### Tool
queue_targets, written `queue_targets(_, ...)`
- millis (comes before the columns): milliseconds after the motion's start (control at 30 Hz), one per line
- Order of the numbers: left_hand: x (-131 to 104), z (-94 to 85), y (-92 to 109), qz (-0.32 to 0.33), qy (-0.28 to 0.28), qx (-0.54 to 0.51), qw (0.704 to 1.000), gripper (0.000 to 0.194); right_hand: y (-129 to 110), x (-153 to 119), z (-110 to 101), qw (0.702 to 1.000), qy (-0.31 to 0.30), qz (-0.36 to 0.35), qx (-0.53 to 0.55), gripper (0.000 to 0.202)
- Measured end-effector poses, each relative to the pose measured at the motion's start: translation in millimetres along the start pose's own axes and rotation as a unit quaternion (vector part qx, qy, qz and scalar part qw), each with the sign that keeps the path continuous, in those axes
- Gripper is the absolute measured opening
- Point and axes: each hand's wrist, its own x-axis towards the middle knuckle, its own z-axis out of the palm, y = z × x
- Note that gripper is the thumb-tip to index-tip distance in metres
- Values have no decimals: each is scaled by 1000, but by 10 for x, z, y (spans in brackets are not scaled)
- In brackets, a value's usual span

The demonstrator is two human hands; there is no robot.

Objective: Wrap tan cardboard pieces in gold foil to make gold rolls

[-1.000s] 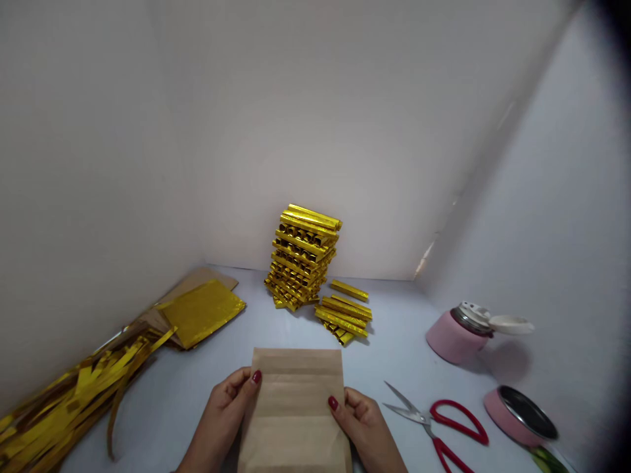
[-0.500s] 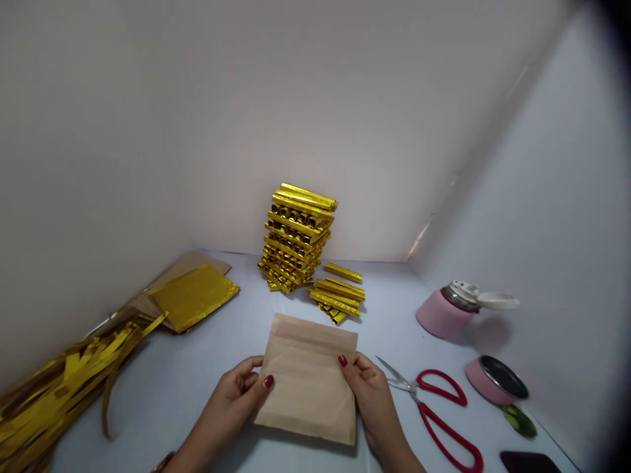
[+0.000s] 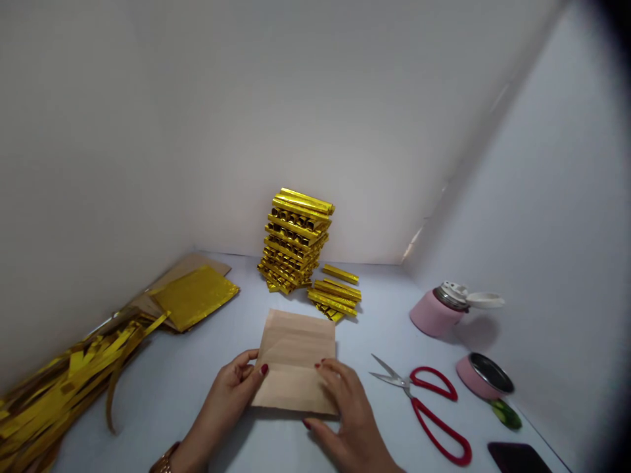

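Observation:
A creased piece of brown paper (image 3: 290, 358) is tilted just over the table in front of me. My left hand (image 3: 239, 381) pinches its left edge, with the thumb on top and the fingers behind. Over its lower right corner, my right hand (image 3: 340, 410) has its fingertips against the upper face. The right thumb is spread away below the near edge, so that hand is open. Red-handled scissors (image 3: 407, 384) lie to the right with their blades parted.
Behind the paper stand a tall stack of gold rolled tubes (image 3: 296, 240) and a small pile of tubes (image 3: 335, 299). Gold sheets (image 3: 197, 295) and gold strips (image 3: 73, 387) lie left. A pink flask (image 3: 436, 312), its pink cup (image 3: 483, 374), a green item (image 3: 506, 414) and a dark flat object (image 3: 517, 456) sit right.
My right hand has let go of the paper's right edge and moved down to its lower right corner, thumb spread. The left hand keeps its hold. The view has shifted slightly.

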Motion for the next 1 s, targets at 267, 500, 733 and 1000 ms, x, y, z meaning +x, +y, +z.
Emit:
queue_targets(267, -48, -69, -55, 44, 34, 114, 992, 59, -135, -55, 138, 992, -34, -78, -93, 20)
queue_targets(500, -385, 7, -105, 343, 43, 468, 813, 35, -79, -91, 190, 994, -63, -47, -82, 20)
queue_targets(733, -373, 191, -140, 339, -84, 589, 729, 17, -94, -79, 168, 994, -85, -25, -64, 19)
queue_targets(1000, -369, 137, -187, 317, -84, 573, 751, 21, -56, -66, 224, 993, -91, -18, -71, 19)
